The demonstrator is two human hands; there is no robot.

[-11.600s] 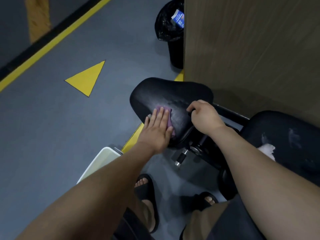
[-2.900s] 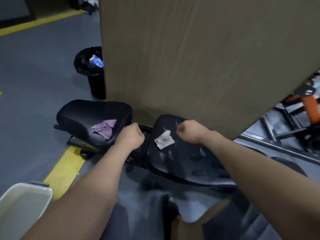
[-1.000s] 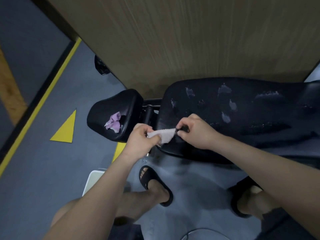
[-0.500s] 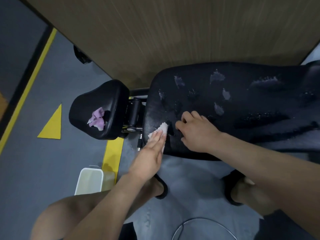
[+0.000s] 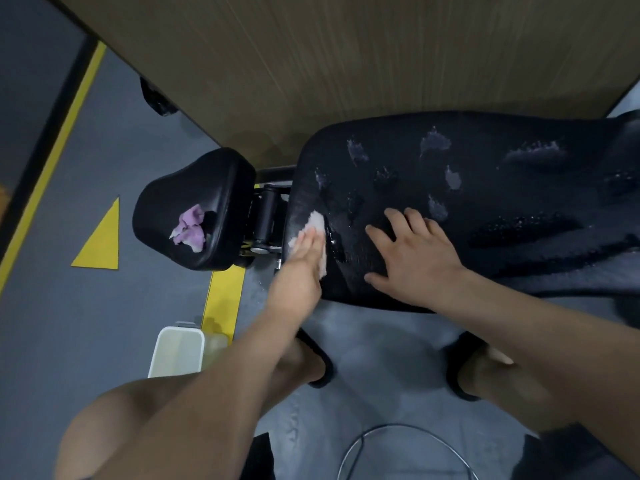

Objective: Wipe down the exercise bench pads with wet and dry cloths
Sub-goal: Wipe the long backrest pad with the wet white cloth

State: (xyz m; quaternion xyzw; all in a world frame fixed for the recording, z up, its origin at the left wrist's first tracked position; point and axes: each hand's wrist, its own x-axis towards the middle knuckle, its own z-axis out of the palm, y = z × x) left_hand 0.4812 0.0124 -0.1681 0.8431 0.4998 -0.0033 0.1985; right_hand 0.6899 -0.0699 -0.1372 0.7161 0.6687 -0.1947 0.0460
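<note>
Newly splayed flat on back pad [image 5: 502, 188], right grip [image 5: 415, 258], left grip [image 5: 306, 252] flat-fingered, pressing pale cloth [image 5: 317, 219] alongside

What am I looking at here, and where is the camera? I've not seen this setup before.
No machine: a person works with bare hands. The one picture comes from a camera worn on the head, looking down, so the arms and legs below are the wearer's own. The black shapes are bench pads: a long pad and a small pad. The left hand presses a pale cloth flat on the long pad near the small pad; the right hand rests open beside it. Neither grips anything. Wet patches show on the long pad. A purple cloth lies on the small pad, and a white tub stands on the floor.
</note>
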